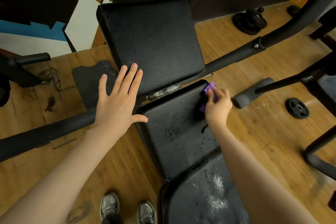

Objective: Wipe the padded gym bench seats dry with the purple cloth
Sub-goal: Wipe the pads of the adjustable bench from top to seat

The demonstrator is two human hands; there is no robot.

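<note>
Cloth [211,90], purple and bunched small, sits at the far right corner of the middle pad [174,125], pinched in the right hand [217,104]. That grip is curled tight over it, fingers on top and the cloth mostly hidden beneath, only purple edges showing at the fingertips and by the thumb side. Bunching it this way likely puts firm pressure on a small patch, which suits working along the pad's edge and corner.

Droplets still bead on the near half of the middle pad, and the near pad [200,194] carries beads and pale streaks, so I judge most of the drying is yet to do; the cloth is at the far end, and strokes toward the person would take in those drops.

The left hand [118,100] is flat and spread, holding nothing. Its fingers lie over the near left corner of the far pad [154,42] and the thumb reaches to the middle pad's corner. It appears to brace the person leaning over the bench, though I cannot tell how much weight it bears. The far pad looks mostly dry.

Around the bench lies a wooden floor [254,132] with a weight plate [297,108] to the right, well apart, and the person's shoes [127,209] beside the near pad.
</note>
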